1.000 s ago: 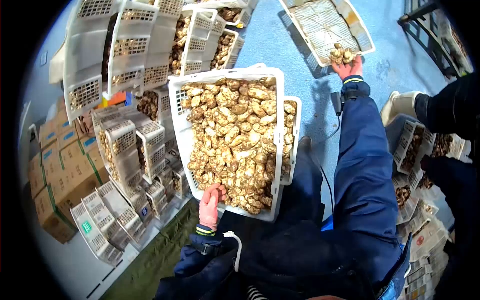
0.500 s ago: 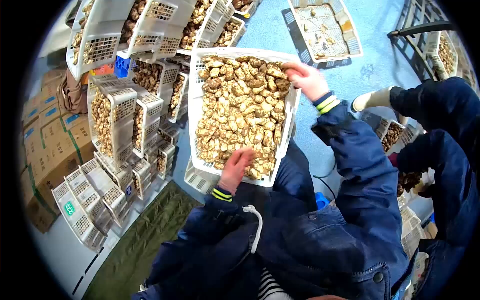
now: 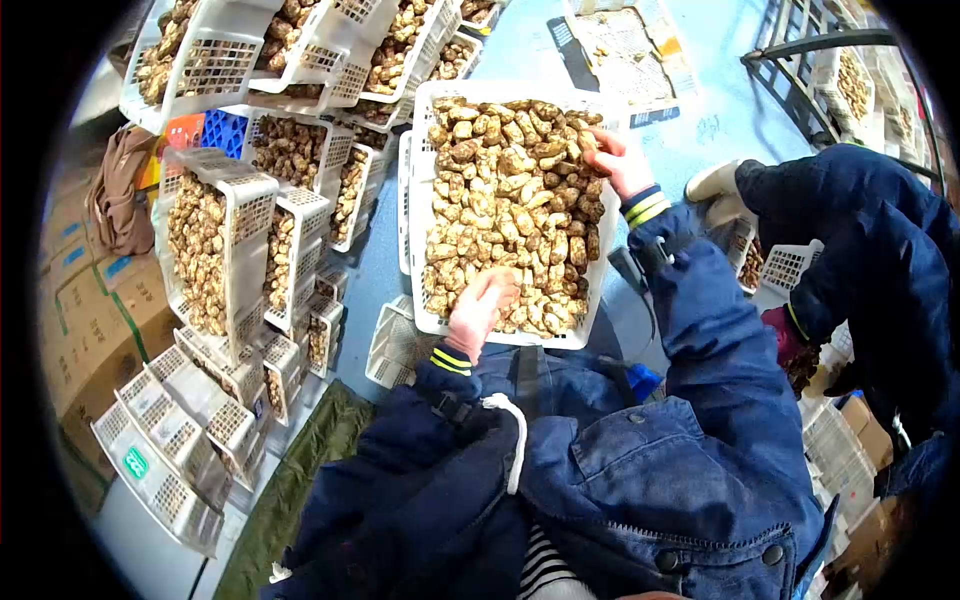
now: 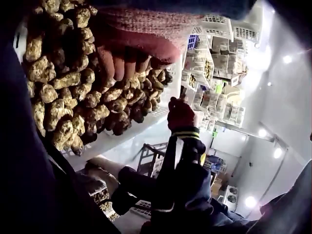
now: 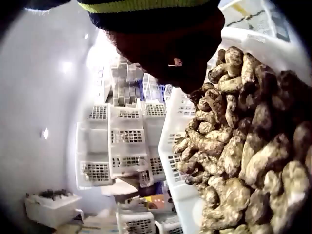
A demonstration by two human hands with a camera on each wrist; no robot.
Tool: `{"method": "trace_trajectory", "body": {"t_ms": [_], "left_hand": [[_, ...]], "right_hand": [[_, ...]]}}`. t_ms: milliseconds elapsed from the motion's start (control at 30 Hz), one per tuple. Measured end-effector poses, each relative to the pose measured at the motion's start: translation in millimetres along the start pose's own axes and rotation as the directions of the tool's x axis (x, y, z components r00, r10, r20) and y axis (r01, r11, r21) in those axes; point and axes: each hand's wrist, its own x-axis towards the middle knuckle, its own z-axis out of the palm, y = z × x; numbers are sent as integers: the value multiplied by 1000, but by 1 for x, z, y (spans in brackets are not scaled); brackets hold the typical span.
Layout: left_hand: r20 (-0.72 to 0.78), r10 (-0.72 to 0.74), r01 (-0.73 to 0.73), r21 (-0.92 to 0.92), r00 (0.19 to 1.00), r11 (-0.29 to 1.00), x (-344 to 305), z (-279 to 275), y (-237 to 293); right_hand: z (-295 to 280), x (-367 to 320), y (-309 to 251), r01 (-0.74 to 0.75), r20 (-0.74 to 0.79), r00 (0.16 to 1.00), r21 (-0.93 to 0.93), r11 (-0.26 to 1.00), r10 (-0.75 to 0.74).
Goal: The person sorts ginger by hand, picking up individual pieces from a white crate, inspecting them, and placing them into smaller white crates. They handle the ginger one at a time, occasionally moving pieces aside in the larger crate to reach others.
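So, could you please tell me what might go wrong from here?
The knobbly roots lie right up against the sides of the full crate, so the right hand, working at its edge, might nudge one over. That crate seems to sit above another crate whose edge shows on the left, so an uneven push could perhaps shift it. A second person appears close to the right sleeve, so an accidental bump is possible.

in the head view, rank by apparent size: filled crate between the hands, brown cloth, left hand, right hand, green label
1. Filled crate
2. Brown cloth
3. Left hand and right hand: too alike to rank
4. Green label
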Motion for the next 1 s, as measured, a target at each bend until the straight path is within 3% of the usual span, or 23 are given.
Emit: {"method": "trace_trajectory", "body": {"t_ms": [67,133,167,200,300,333,400,467,500,533,567,600,633,700,733,800,867,900,933,967,1000], "left_hand": [[17,54,-52,-79,998,996,1,-21,-6],[28,5,-3,-60,1000,998,6,-32,-1],[58,31,-27,-58,998,998,6,-38,2],[75,26,-22,-53,997,998,7,-45,4],[-21,-43,43,42,999,998,12,-47,15],[21,2,-2,39,1000,999,15,-51,11],[-28,-53,55,52,998,997,17,-44,15],[54,13,-16,49,998,999,19,-44,7],[45,-27,26,30,999,999,19,-41,4],[37,-71,70,16,997,997,19,-39,0],[71,-22,24,-25,997,999,18,-38,-5],[66,-24,26,-25,998,999,19,-34,-7],[65,-34,33,20,997,999,18,-31,-10],[72,-69,65,46,995,997,15,-29,-13],[69,-69,66,45,995,997,15,-27,-12],[67,-43,39,64,997,997,14,-26,-8],[121,-65,66,-6,991,998,18,-35,-8],[144,-70,76,-33,987,997,20,-38,-7],[168,-75,86,-59,983,995,23,-43,-7],[144,-28,38,-64,989,997,25,-45,-11],[151,-36,47,-66,988,997,26,-46,-10]], "right_hand": [[0,-34,1,-229,-16,967,375,898,254],[8,-45,14,-294,295,945,576,763,142],[8,-43,35,-376,402,913,761,529,69],[32,-58,1,-364,276,930,605,708,243],[46,-66,6,-292,208,956,743,602,206],[47,-68,2,-264,218,964,793,550,150],[42,-69,-4,-242,198,970,769,591,139],[25,-67,-19,-255,156,966,696,671,205],[4,-54,-10,-244,242,964,637,731,111],[-1,-47,-21,-150,127,988,651,744,88],[-10,-40,-34,-152,-200,926,578,802,319],[-50,-14,2,56,-129,991,570,820,21],[-64,1,-6,69,-272,959,492,868,78],[-103,35,-2,168,-319,947,559,812,23],[-103,45,-4,250,-570,816,496,832,95],[-117,54,2,172,-538,840,376,910,64],[-74,30,-21,68,-413,910,251,966,43],[-59,25,-18,48,-334,939,-112,993,-83],[-40,21,-10,18,-255,958,-401,916,-130],[-17,17,-10,-111,-195,981,-521,846,8],[5,11,-13,-20,-96,983,-904,427,-158]]}}
